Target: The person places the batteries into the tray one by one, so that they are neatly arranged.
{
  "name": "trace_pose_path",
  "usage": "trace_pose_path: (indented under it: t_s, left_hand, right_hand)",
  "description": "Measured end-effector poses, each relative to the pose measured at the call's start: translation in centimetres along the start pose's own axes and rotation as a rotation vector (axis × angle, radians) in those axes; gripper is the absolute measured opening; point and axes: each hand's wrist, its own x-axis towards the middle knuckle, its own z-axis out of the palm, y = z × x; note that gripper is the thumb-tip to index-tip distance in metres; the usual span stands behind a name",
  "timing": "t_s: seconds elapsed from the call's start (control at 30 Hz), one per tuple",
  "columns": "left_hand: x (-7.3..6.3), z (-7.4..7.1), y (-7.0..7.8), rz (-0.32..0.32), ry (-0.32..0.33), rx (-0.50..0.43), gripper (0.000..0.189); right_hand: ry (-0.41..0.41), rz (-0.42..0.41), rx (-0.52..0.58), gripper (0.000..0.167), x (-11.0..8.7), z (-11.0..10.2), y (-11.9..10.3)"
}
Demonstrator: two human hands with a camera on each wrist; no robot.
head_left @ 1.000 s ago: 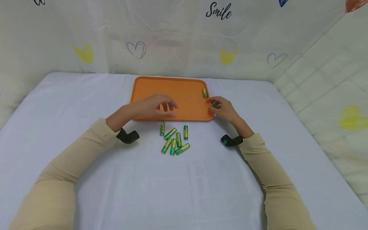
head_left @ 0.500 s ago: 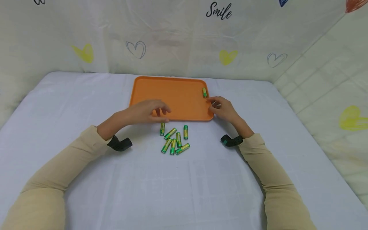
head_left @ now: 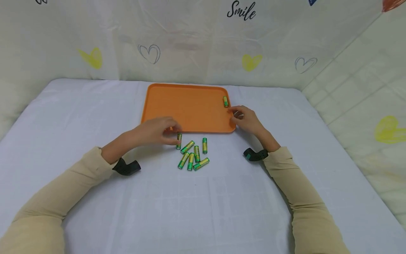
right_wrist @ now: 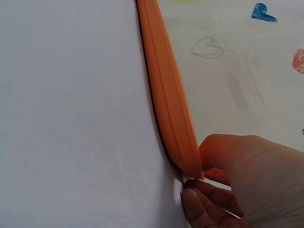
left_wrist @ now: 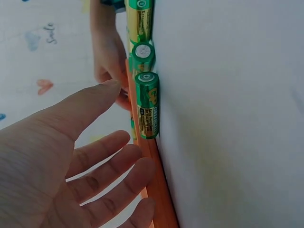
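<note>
My left hand is beside the nearest battery, a green-and-gold cylinder, its thumb and fingers spread apart with nothing between them. That battery lies just in front of the orange tray, partly covered by the thumb in the head view. Several more batteries of the same kind, one of them a separate battery, lie loosely grouped on the white cloth to its right. At the tray's right side, my right hand grips the rim, fingers curled at the edge. Inside the tray, a single battery lies along the right rim.
A white cloth covers the table. Behind the tray hangs a pale backdrop with hearts and writing. Black wrist-worn devices, a left one and a right one, jut inward below the sleeves.
My left hand has moved from over the tray leftward and toward the front, down to the battery by the tray's front edge. The right hand stays at the rim.
</note>
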Motion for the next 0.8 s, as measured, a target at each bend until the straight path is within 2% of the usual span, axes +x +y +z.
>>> trace_pose_path:
  t_s: [0.37, 0.8]
  left_hand:
    - [-1.0, 1.0, 0.5, -0.043, -0.010, 0.047, 0.053]
    - [-0.7, 1.4, 1.0, -0.051, 0.009, 0.093, 0.054]
  right_hand:
    - [-0.009, 0.015, 0.004, 0.042, -0.1, 0.0, -0.3]
    - [-0.005, 0.006, 0.004, 0.041, -0.1, 0.0, -0.2]
